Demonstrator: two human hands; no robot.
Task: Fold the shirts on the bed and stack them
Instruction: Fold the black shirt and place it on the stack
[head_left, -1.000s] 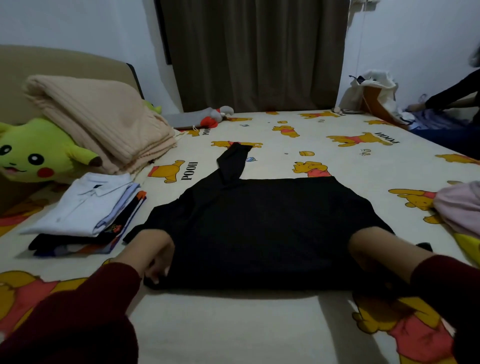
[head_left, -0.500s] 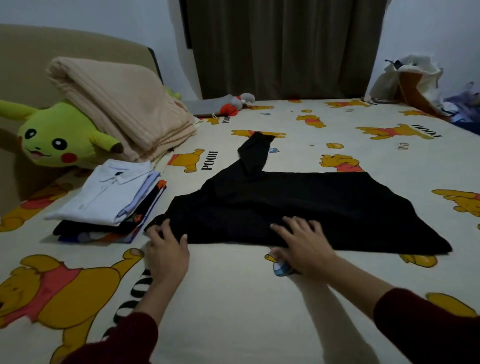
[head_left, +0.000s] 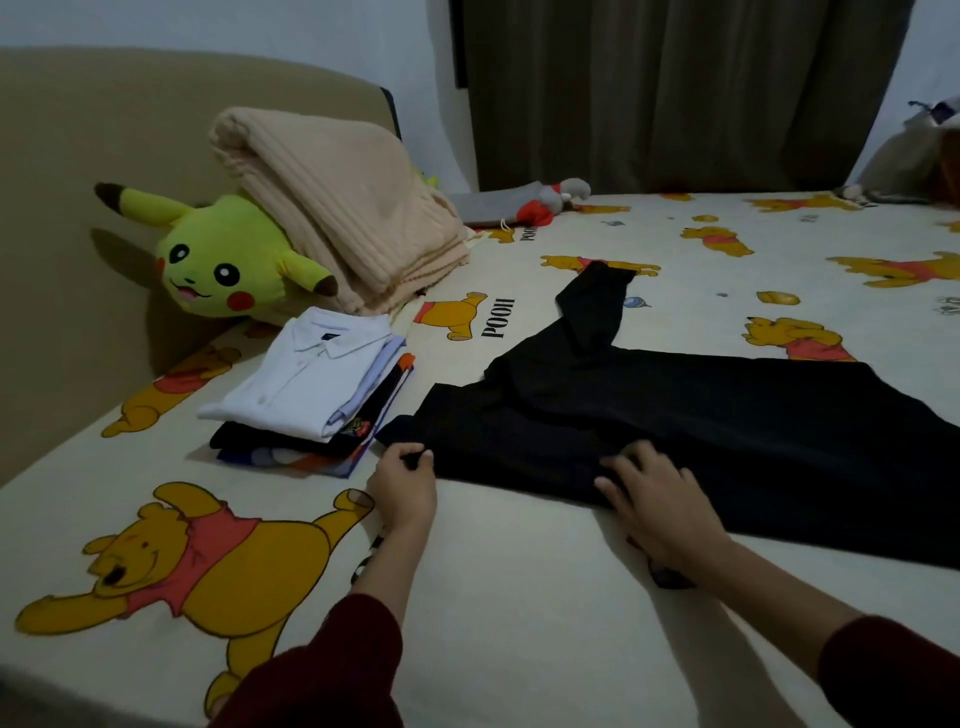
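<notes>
A black long-sleeved shirt (head_left: 717, 421) lies flat across the bed (head_left: 519, 597), one sleeve stretched toward the far side. My left hand (head_left: 404, 480) pinches the shirt's near left corner. My right hand (head_left: 657, 501) rests with spread fingers on the shirt's near edge, pressing it down. To the left stands a stack of folded shirts (head_left: 311, 395) with a white collared shirt on top.
A yellow plush toy (head_left: 223, 260) and a folded beige blanket (head_left: 343, 208) lean on the headboard at the left. A grey pouch and small toy (head_left: 524, 205) lie by the dark curtain. A bag (head_left: 930, 156) sits at the far right.
The view swung left and nearer. My left hand closed its fingers on the shirt's near left corner; my right hand stayed pressed on the near edge.
</notes>
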